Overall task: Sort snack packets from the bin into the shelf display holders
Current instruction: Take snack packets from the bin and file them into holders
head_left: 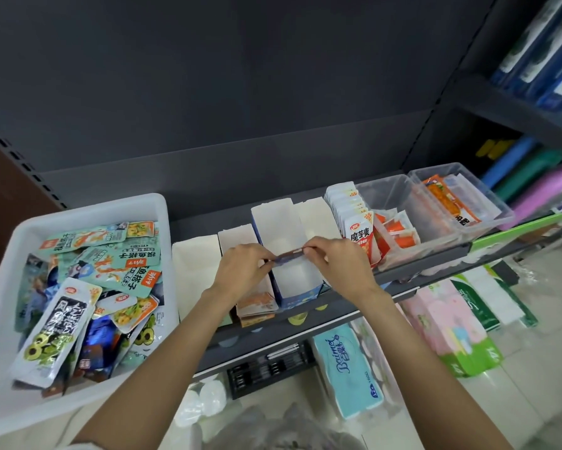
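A small, thin blue-and-brown snack packet [287,256] is held edge-on between both hands over the open white-lined blue cardboard display holder [292,271] at the middle of the dark grey metal shelf [354,306]. The left hand [242,267] pinches the packet's left end with curled fingers; the right hand [336,264] pinches its right end the same way. At 9 o'clock of the hands sits the white plastic bin [10,303], heaped with teal, white and blue snack packets [110,254]. At 3 o'clock a row of upright red-and-white packets [357,228] stands beside two clear plastic tubs [435,206] of orange packets. At 6 o'clock, below the shelf, tissue packs [347,365] lie on the pale tiled floor [532,368].
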The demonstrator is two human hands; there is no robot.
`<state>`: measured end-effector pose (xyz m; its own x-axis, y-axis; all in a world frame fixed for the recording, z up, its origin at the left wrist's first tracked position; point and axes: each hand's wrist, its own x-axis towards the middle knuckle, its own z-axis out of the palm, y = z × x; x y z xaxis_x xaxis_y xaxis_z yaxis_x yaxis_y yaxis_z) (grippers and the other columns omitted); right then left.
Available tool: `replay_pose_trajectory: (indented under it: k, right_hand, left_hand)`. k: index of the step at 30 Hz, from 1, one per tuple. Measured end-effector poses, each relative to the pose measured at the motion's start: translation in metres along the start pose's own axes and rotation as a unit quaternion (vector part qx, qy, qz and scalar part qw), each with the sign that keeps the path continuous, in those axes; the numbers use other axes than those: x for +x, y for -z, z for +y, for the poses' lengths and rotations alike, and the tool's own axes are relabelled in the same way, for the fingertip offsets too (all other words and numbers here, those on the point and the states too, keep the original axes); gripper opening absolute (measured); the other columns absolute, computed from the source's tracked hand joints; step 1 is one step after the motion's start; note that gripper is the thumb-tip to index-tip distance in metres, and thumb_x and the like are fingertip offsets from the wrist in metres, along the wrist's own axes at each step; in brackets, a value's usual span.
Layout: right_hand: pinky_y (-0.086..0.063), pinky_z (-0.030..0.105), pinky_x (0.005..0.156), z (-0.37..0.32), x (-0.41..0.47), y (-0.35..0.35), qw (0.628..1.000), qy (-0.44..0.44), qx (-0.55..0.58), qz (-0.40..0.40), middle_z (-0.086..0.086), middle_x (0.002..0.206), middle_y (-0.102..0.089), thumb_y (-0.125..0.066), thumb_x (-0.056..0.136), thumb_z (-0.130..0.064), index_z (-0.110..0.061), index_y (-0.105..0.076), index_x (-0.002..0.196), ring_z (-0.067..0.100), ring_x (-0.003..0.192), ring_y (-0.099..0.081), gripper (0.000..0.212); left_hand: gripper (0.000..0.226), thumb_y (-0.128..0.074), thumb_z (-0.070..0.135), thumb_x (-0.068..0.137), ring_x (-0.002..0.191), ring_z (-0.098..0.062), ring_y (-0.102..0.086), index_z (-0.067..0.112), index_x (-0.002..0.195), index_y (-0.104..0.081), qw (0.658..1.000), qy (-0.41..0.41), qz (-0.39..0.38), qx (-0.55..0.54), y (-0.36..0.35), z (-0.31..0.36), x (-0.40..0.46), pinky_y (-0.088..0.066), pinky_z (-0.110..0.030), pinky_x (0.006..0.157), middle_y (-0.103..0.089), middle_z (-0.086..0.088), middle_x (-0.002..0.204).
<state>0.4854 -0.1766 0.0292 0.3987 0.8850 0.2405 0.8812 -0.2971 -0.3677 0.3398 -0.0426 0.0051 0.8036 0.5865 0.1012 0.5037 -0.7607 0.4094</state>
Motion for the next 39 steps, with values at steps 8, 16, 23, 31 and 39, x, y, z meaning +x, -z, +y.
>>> replay_pose_trajectory:
  k: [8,16,23,31,39]
  right_hand:
    - [-0.048,0.030,0.067,-0.003,-0.040,0.003,0.990,0.007,-0.087,-0.108,0.004,0.091,-0.071,-0.043,0.094,-0.023,-0.026,-0.066,0.110,0.027,0.081,-0.066,0.028]
    - [-0.047,0.027,0.045,-0.032,-0.041,0.040,0.999,0.026,-0.004,0.030,-0.001,0.066,-0.066,-0.059,0.086,-0.009,-0.016,-0.069,0.103,0.013,0.047,-0.054,0.021]
    - [-0.050,0.020,0.063,-0.133,-0.012,-0.014,0.977,0.114,0.179,-0.006,-0.011,0.090,-0.069,-0.051,0.089,-0.017,-0.022,-0.069,0.100,-0.005,0.064,-0.050,0.022]
    - [-0.034,0.035,0.105,-0.245,0.027,-0.140,0.964,0.138,0.119,-0.195,0.005,0.133,-0.051,-0.053,0.093,-0.019,-0.016,-0.054,0.131,0.024,0.126,-0.041,0.038]
    - [-0.030,0.044,0.106,-0.280,0.043,-0.187,0.977,0.095,-0.020,-0.192,0.003,0.141,-0.034,-0.057,0.090,-0.042,-0.027,-0.039,0.140,0.025,0.130,-0.028,0.056]
  left_hand:
    - [0.031,-0.055,0.016,0.090,0.118,-0.013,-0.045,0.028,0.116,-0.065,0.992,-0.082,-0.089,0.033,-0.009,-0.007,-0.020,-0.034,-0.030,0.101,-0.059,0.010,0.126]
    - [0.024,-0.048,0.029,0.089,0.095,-0.012,-0.057,0.022,0.101,-0.068,0.991,-0.084,0.083,-0.064,0.020,-0.018,-0.055,-0.044,-0.025,0.081,-0.068,0.007,0.100]
    - [0.019,-0.056,0.023,0.086,0.087,-0.012,-0.057,0.014,0.099,-0.066,0.970,0.092,0.221,-0.051,0.065,-0.111,-0.138,-0.039,-0.020,0.075,-0.067,0.003,0.094]
    - [0.063,-0.070,0.021,0.082,0.120,-0.037,-0.046,0.008,0.138,-0.043,0.948,0.307,0.074,-0.022,0.085,-0.227,-0.176,-0.040,-0.043,0.096,-0.049,-0.018,0.130]
    - [0.064,-0.073,0.037,0.078,0.104,-0.030,-0.059,0.012,0.129,-0.043,0.955,0.290,0.041,-0.043,0.095,-0.250,-0.174,-0.046,-0.035,0.079,-0.060,-0.012,0.120]
